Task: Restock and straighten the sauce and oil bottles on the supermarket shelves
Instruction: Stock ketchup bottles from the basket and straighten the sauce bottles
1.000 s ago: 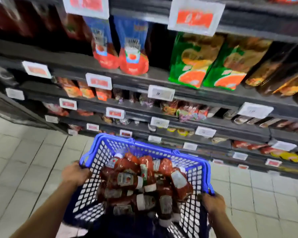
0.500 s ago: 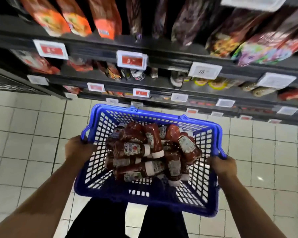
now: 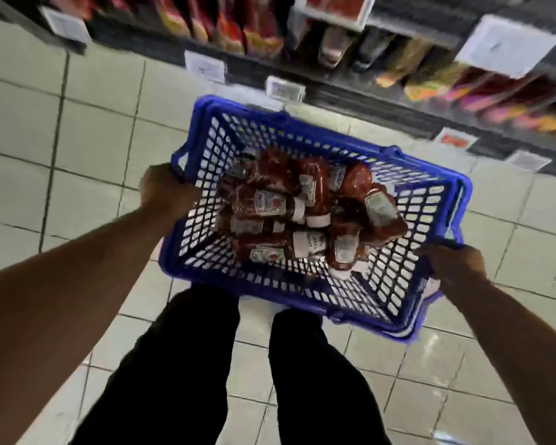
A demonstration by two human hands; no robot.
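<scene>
Both my hands carry the blue perforated plastic shopping basket (image 3: 308,200), held above the pale tiled floor (image 3: 77,139). My left hand (image 3: 164,191) grips its left short-side rim, fingers curled over the edge. My right hand (image 3: 456,264) grips the right short-side rim the same way. Red ketchup bottles with white caps and labels (image 3: 302,220) lie piled on their sides in the basket. Dark supermarket shelves (image 3: 350,88) with blurred packets and white price tags run just beyond the far rim. My legs in black trousers (image 3: 206,364) are below.

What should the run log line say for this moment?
left hand: grips blue basket | right hand: grips basket | ketchup bottles: piled inside | shelves: ahead
</scene>
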